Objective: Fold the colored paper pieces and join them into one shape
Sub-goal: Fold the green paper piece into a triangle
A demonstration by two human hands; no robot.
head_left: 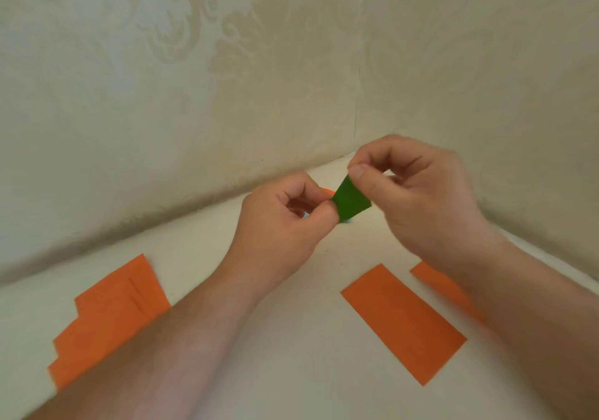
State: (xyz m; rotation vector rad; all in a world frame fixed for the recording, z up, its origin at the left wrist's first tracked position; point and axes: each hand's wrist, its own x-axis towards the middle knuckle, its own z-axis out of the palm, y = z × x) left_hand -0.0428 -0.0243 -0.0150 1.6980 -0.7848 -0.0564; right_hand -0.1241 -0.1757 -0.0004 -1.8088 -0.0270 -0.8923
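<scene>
Colored paper pieces lie about a white table (291, 338) that fills the lower half of the frame, backed by a wall (194, 79) of pale damask-patterned paper meeting in a corner at centre right. Largest paper item: a stack of orange sheets (110, 316) at lower left, stepped edges showing, partly covered by the left forearm. Next, a single orange rectangle (402, 322) lying flat at lower centre-right, angled, clear of both arms. A third orange piece (437, 282) just right of it, mostly hidden under the right forearm. Both hands raised above the table at frame centre, close together. Left hand (285, 222), fingers curled, thumb and forefinger pinching the lower left edge of a small green paper piece (351, 202). Right hand (418, 193), fingers curled, thumb and forefinger pinching the green piece's upper tip. Green piece held off the table between the two hands, tilted, appears folded. A sliver of orange (327, 191) shows behind it near the left fingertips; a speck of blue (306, 215) under the left thumb, too small to identify.
</scene>
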